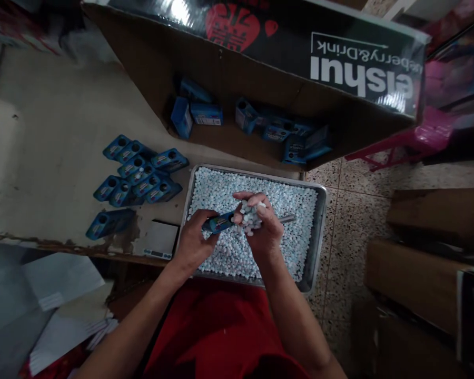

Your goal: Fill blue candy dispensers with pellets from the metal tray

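My left hand grips a small blue box, tilted so its dark round opening points right. Cupped just beside that opening, my right hand holds a heap of pale blue-white pellets. Both hands are above a metal tray filled with the same pellets. A metal handle sticks out to the right behind my right hand; the rest of that tool is hidden. To the left, several blue boxes with round openings stand grouped on the table.
A large cardboard box lies beyond the tray, with several blue boxes inside. A small digital scale sits left of the tray. White papers lie at lower left. Brown cartons and a pink stool are on the right.
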A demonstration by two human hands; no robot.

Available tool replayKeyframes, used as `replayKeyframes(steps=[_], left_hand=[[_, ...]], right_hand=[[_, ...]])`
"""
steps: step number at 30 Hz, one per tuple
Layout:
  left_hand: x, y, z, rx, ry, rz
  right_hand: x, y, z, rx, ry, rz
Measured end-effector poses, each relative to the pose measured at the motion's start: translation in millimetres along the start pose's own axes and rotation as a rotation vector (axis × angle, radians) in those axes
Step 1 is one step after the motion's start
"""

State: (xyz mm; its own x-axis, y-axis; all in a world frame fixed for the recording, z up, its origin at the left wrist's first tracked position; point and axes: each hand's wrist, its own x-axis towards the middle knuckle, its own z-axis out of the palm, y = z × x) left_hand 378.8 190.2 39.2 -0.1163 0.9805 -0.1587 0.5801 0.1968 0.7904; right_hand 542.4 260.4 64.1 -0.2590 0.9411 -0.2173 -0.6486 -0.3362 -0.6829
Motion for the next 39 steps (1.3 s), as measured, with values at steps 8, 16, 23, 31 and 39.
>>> replayKeyframes(steps=[8, 16, 23, 31, 39], left_hand=[[-4, -7, 9.8, -0.051, 0.002, -0.033], [-4, -2, 15.7, -0.110, 0.029, -0.040], [-3, -5, 17.4, -0.109, 0.041, -0.047], [-5, -10, 11.6, -0.103, 0.085, 0.008], [-7, -36, 9.6, -0.558, 0.053, -0.291]], right_hand=[[-2, 2, -8, -0.073, 0.048, -0.091], [-8, 3, -4, -0.072, 0.097, -0.132], [-10, 10, -5, -0.188, 0.074, -0.191], [-26, 9, -20, -0.259, 0.053, -0.115], [-81, 59, -122, -1.534, -0.336, -0.178]])
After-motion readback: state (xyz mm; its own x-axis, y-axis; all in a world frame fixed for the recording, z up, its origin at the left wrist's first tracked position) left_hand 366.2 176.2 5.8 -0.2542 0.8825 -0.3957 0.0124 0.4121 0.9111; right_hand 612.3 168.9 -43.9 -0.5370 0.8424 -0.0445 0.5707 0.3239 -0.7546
